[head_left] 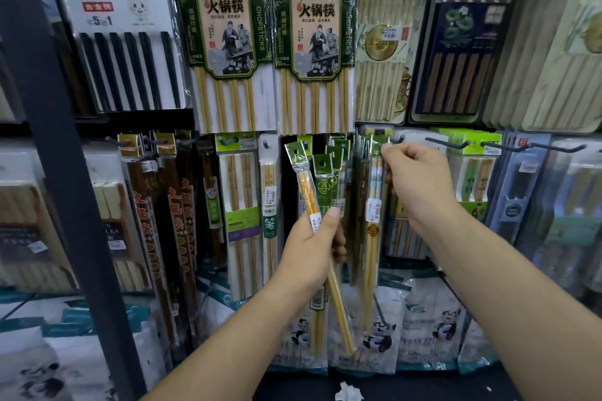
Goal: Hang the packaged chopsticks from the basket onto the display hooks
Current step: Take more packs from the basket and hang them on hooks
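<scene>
My left hand [312,247] grips a bunch of several slim chopstick packs [308,187] with green header cards, fanned upward in front of the display. My right hand [420,182] pinches the green header of one more pack [374,205] and holds it at a display hook [395,139]. That pack hangs down beside several like packs [353,179] on the same hook. The basket is out of view.
Hooks [449,143] stick out to the right with other chopstick packs on them. Large bamboo chopstick packs [228,42] hang above. A dark shelf post [62,172] stands at the left. Panda-printed bags [378,338] line the row below.
</scene>
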Action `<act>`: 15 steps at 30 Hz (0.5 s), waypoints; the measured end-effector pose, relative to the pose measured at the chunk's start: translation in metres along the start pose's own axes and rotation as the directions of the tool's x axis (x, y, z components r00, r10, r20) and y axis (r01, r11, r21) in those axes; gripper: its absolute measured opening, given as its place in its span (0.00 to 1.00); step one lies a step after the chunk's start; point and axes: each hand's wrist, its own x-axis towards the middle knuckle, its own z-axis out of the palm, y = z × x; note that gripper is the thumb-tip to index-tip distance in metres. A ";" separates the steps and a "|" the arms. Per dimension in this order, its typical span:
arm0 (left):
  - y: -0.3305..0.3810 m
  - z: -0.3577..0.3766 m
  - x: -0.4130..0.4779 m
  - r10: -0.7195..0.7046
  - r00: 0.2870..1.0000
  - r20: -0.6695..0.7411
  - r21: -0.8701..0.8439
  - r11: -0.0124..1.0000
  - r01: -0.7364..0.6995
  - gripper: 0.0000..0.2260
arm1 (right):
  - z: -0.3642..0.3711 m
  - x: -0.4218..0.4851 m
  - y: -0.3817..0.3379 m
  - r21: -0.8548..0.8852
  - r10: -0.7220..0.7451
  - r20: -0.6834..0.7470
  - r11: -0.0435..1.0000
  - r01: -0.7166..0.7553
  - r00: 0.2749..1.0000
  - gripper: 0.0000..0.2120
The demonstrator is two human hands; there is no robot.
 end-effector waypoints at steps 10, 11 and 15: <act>0.001 0.001 -0.006 -0.029 0.998 0.049 0.030 0.999 0.028 0.12 | 0.001 0.007 0.007 -0.072 -0.041 -0.035 0.997 0.039 0.999 0.14; 0.002 0.001 -0.007 -0.030 0.998 0.052 0.031 0.999 0.028 0.12 | 0.001 0.007 0.008 -0.091 -0.052 -0.043 0.995 0.048 0.998 0.15; 0.005 0.004 -0.010 -0.049 0.997 0.067 -0.019 0.999 0.050 0.10 | 0.001 0.007 0.018 -0.139 -0.054 -0.075 0.989 0.043 0.996 0.17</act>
